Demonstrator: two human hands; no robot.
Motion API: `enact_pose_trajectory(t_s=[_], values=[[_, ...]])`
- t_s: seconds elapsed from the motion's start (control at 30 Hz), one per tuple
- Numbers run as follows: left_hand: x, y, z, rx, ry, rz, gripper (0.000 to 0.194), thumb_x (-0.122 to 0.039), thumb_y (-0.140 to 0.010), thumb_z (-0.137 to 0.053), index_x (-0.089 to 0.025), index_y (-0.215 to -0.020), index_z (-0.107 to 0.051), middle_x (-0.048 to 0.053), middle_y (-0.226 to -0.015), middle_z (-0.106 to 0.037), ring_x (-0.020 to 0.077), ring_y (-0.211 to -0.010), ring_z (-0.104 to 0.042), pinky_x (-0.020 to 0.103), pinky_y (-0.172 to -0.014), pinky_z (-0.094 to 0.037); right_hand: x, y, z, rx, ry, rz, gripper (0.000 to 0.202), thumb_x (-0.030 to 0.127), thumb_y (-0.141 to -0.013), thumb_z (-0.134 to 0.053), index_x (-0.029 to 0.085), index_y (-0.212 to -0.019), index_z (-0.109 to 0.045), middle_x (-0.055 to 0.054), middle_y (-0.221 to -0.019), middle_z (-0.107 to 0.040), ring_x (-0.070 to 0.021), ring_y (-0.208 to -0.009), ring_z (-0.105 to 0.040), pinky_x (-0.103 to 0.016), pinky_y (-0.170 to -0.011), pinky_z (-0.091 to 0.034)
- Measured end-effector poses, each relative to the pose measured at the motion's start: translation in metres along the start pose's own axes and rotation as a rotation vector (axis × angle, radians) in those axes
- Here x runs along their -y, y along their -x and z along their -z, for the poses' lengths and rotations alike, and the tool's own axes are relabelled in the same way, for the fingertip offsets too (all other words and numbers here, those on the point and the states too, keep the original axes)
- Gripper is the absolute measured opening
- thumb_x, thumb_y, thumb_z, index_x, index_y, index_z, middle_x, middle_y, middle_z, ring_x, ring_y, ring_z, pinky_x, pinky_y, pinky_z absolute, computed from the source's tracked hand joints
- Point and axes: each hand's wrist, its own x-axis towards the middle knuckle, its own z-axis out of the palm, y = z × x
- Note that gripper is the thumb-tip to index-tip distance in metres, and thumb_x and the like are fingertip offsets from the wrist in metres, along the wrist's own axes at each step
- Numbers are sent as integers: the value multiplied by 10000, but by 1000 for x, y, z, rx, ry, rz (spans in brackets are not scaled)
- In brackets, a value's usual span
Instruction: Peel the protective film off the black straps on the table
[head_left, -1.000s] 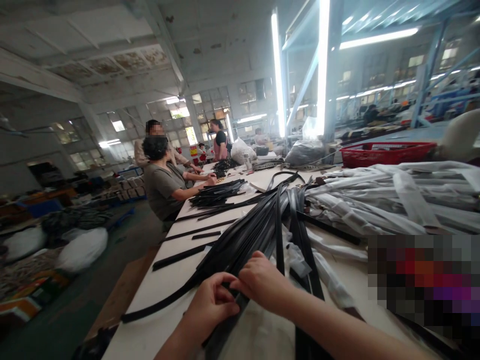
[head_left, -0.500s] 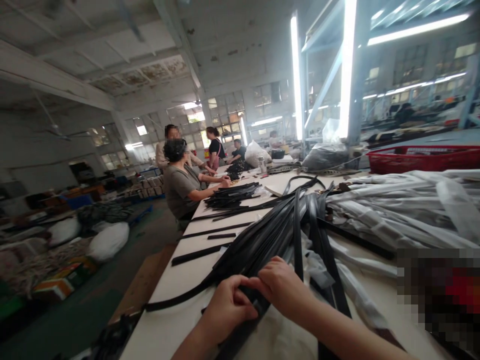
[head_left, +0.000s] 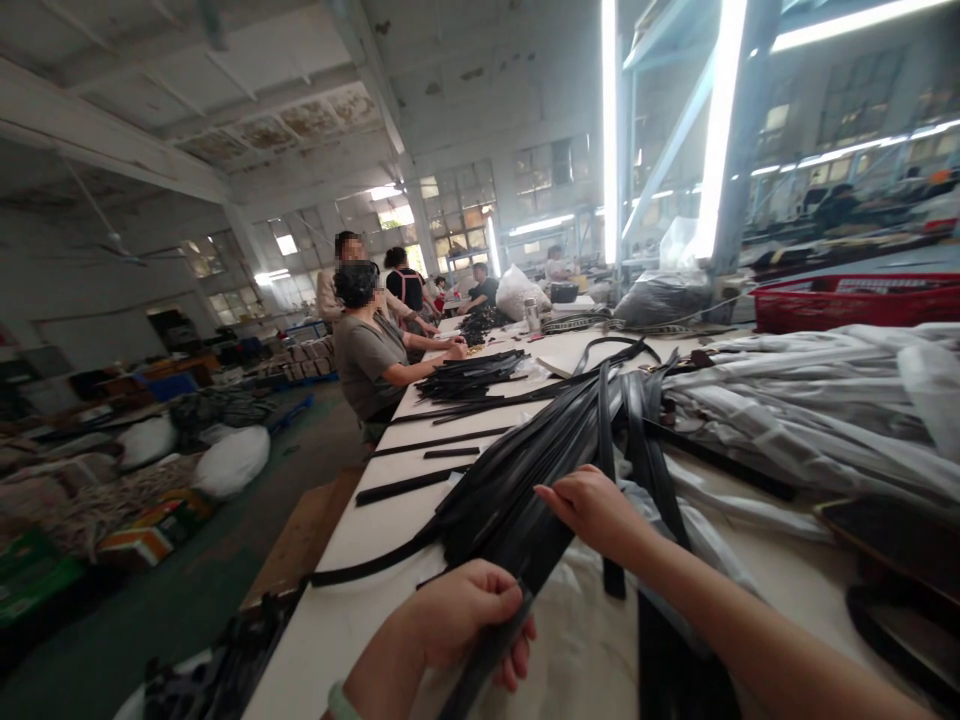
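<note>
My left hand (head_left: 472, 615) is closed around a black strap (head_left: 484, 660) near the front of the table, thumb on top and fingertips showing beneath. The strap runs down past the bottom of the view. Beyond it, a thick bundle of long black straps (head_left: 525, 470) fans across the white tabletop. Over the right side of this bundle is my right hand (head_left: 600, 510), its fingers curled and pinched together. Whatever lies in that pinch is hidden. To the left of the bundle, single black straps (head_left: 409, 485) lie apart on the table.
White-wrapped strips (head_left: 810, 410) are heaped at the right, before a red basket (head_left: 847, 303). A shorter pile of black straps (head_left: 476, 372) lies farther along the table (head_left: 360, 540). A co-worker in a grey shirt (head_left: 371, 365) works at the left edge, with other people behind.
My hands have separated: the right moved up and right, away from the left. The left hand now grips the strap with its thumb on top. The camera view has shifted slightly.
</note>
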Motion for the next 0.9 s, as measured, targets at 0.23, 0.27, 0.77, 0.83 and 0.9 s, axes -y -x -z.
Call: enact_pose_trajectory(t_s=[0.23, 0.27, 0.77, 0.83, 0.9], values=[[1, 1, -4, -13, 32, -16, 439, -549, -626, -730, -146, -697, -572, -72, -445, -425, 49, -374, -333, 207, -415, -223, 37, 5, 9, -42, -117, 33, 502, 335, -974, -396, 174, -498, -400, 36, -462, -453, -87, -447, -376, -277, -660, -270], [2, 1, -5, -17, 35, -20, 441, -549, -624, -732, -146, -699, -569, -71, -454, -423, 50, -380, -338, 212, -424, -234, 40, 5, 11, -44, -124, 42, 498, 330, -972, -400, 174, -499, -400, 37, -462, -447, -86, -450, -370, -277, -662, -270], [-13, 34, -56, 0, 41, -95, 496, -583, -790, -595, -107, -928, -593, -35, -607, -422, 64, -491, -315, 263, -515, -165, 45, 9, 22, 28, -370, 171, 480, 324, -948, -400, 185, -516, -245, 60, -468, -260, -99, -493, -248, -255, -605, -276], [-13, 41, -60, -116, -165, -97, 628, -727, -744, -511, -118, -882, -583, -47, -574, -408, 70, -469, -297, 259, -493, -180, 72, 19, 19, 11, -403, 187, 469, 310, -948, -399, 181, -510, -292, 50, -458, -322, -100, -494, -280, -257, -622, -285], [-10, 48, -62, -208, -345, -87, 685, -803, -724, -405, -144, -823, -566, -61, -536, -376, 79, -454, -285, 256, -475, -209, 92, 28, 20, 9, -436, 226, 445, 301, -950, -396, 178, -522, -380, 29, -477, -426, -106, -516, -358, -255, -647, -303]])
